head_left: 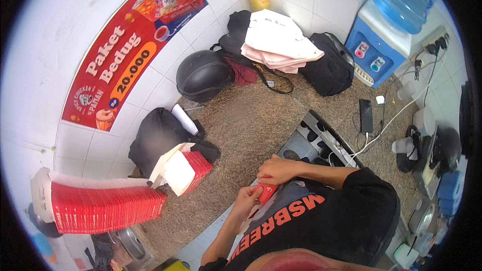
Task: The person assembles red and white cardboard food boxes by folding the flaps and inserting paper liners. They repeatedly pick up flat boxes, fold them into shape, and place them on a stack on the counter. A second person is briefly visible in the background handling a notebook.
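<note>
Close to my body, past the counter's front edge, both hands are on a small red carton (267, 190) with pale flaps hanging below it. My left hand (245, 201) pinches its left side, the thumb lying across the red face. My right hand (277, 169) is closed at its upper edge, with the fingers bent over and partly hidden. On the counter ahead to the left lies a short stack of red-and-white cartons (193, 170). Farther left stretches a long row of nested red cartons (108, 206).
The speckled stone counter (241, 115) curves around me. It bears a black helmet (203, 75), black bags (329, 65), white flat sheets (281, 37), a blue water dispenser (376, 45) and a phone (366, 115) on a white cable. A metal container (131, 243) sits at lower left.
</note>
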Available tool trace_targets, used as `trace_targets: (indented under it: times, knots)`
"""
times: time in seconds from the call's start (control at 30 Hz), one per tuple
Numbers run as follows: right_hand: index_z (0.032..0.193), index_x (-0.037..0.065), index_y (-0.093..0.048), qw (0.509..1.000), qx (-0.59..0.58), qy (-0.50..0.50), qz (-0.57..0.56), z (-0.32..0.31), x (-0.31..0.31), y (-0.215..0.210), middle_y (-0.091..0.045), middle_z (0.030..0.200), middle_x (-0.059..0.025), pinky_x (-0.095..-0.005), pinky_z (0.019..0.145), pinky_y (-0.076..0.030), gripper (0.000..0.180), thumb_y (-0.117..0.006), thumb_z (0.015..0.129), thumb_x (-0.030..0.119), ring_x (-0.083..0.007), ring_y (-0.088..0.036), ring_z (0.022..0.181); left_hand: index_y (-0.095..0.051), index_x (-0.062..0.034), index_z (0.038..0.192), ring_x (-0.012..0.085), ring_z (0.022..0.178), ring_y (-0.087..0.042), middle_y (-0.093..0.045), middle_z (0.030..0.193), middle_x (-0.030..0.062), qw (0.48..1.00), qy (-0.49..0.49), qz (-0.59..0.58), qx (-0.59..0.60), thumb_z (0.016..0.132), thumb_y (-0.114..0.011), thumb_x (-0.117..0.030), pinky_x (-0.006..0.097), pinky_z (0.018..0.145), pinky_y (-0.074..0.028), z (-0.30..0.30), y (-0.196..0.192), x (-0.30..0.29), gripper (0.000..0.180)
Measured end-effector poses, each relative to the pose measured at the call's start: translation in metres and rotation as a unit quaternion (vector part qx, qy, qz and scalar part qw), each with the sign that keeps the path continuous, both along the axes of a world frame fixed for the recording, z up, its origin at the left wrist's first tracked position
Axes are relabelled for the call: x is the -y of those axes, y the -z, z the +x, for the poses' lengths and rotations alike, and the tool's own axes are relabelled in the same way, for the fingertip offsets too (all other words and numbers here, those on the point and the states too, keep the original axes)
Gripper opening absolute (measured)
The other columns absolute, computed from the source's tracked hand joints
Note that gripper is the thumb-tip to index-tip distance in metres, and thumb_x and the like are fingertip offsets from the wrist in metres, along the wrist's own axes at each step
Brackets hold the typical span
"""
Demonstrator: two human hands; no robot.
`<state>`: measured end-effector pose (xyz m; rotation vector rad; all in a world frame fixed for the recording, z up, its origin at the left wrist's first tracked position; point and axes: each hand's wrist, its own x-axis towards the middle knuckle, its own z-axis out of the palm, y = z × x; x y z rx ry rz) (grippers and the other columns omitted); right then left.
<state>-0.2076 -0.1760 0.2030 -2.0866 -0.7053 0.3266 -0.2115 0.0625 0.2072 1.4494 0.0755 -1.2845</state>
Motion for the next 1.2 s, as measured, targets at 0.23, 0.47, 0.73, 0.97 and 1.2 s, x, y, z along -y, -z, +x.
trace_targets:
  times: [0.23,0.47,0.73,0.97,1.2]
  knots:
    - [0.078,0.003,-0.065,0.915,0.018,0.380,0.137,0.001,0.035,-0.041,-0.059,0.062,-0.0185,-0.0454,0.062,-0.046,0.029,-0.062,0.097,0.026,-0.0353,-0.064,0.060,-0.064,-0.0017,0.125,0.0194,0.088,-0.065,-0.065,0.108,0.0168,0.659,-0.095,0.199,0.719,0.088,-0.074,-0.013,0.032,0.068,-0.052,0.015,-0.134,0.014,0.040]
    - [0.101,0.000,-0.063,0.931,0.033,0.253,0.261,-0.012,-0.001,-0.068,-0.063,0.088,-0.0181,-0.0417,0.079,-0.047,0.022,-0.054,0.102,0.020,-0.0344,-0.063,0.083,-0.046,0.0029,0.137,0.0228,0.097,-0.061,-0.062,0.110,0.0112,0.808,-0.380,-0.075,0.444,0.097,-0.065,-0.015,0.036,0.075,-0.053,0.007,-0.044,0.088,0.048]
    - [0.137,0.008,-0.054,0.776,-0.359,0.076,0.513,0.028,0.022,-0.069,-0.061,0.134,-0.0046,-0.0351,0.103,-0.045,0.047,-0.067,0.096,0.029,-0.0167,-0.057,0.122,-0.044,0.0077,0.143,0.0388,0.118,-0.063,-0.060,0.131,0.0285,0.764,-0.193,0.129,0.602,0.093,-0.067,-0.008,0.044,0.100,-0.050,0.021,-0.038,0.064,0.057]
    - [0.131,0.004,-0.059,0.912,-0.121,0.235,0.314,0.032,0.021,-0.028,-0.065,0.128,-0.0111,-0.0400,0.097,-0.051,0.049,-0.076,0.085,0.010,-0.0248,-0.064,0.116,-0.044,0.0072,0.143,0.0456,0.123,-0.060,-0.056,0.138,0.0306,0.705,-0.102,0.203,0.672,0.089,-0.071,-0.007,0.047,0.101,-0.051,0.016,-0.014,0.036,0.062]
    - [0.113,0.000,-0.068,0.920,0.160,0.299,0.198,0.029,-0.016,-0.011,-0.071,0.104,-0.0151,-0.0434,0.087,-0.053,0.026,-0.072,0.090,0.010,-0.0336,-0.068,0.097,-0.032,0.0061,0.150,0.0473,0.097,-0.070,-0.065,0.116,0.0345,0.773,-0.195,0.206,0.567,0.095,-0.066,-0.017,0.050,0.079,-0.057,0.001,-0.007,0.049,0.069]
